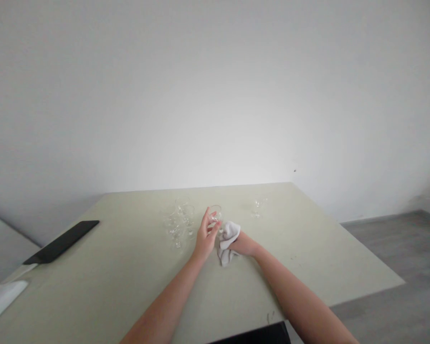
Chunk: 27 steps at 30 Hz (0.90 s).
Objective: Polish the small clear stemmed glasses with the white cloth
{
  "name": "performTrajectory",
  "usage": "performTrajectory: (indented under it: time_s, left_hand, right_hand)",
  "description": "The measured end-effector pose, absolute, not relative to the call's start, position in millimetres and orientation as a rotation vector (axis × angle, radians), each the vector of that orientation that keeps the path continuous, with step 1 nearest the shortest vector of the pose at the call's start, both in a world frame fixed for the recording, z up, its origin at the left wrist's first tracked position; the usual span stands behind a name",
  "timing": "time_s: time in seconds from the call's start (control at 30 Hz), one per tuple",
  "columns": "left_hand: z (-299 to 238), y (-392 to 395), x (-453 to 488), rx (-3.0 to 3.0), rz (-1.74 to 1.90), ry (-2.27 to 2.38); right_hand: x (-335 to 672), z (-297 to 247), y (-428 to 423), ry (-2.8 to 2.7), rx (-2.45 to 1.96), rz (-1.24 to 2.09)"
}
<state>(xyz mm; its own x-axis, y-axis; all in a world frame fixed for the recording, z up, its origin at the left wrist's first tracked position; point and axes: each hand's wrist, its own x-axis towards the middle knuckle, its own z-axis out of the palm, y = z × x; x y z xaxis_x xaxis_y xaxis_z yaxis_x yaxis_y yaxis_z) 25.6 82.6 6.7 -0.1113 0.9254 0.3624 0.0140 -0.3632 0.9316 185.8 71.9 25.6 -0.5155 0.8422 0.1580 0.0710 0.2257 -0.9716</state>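
Observation:
My left hand (207, 234) is closed around the bowl of a clear stemmed glass (215, 211), which it holds above the table. Just to the right, my right hand (241, 242) grips a crumpled white cloth (230, 239). The cloth is against or very near the lower end of the glass; whether they touch I cannot tell. My right fingers are partly hidden by the cloth. Left of my hands stands a cluster of several clear stemmed glasses (179, 222). Another clear stemmed glass (258, 206) is apart from them, farther to the right.
The pale green table (129, 286) reaches back to a white wall (215, 95). On its left edge lies a flat black object (62, 242), with a white object (3, 301) nearer to me. A black corner (258, 334) shows at the bottom. Grey floor (387, 248) lies right.

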Motion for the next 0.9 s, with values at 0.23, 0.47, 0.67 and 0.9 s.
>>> performTrajectory:
  time_s: [0.23,0.47,0.67,0.9]
  left_hand:
    - [7.1,80.6,27.8,1.473,1.547,1.054]
    - [-1.1,85.5,33.5,1.529,1.429,1.051]
    - [-15.1,104.3,67.5,1.609,1.255,0.973]
    - [2.3,109.5,114.0,1.829,1.043,0.821]
  right_hand:
    - [183.7,32.2,70.6,-1.775,-0.831,1.359]
    - [189.6,31.1,68.1,-2.075,-0.707,1.484]
    - [191.6,32.9,55.8,-2.376,-0.618,1.724]
    - [177.8,32.4,50.5,-2.328,-0.356,1.904]
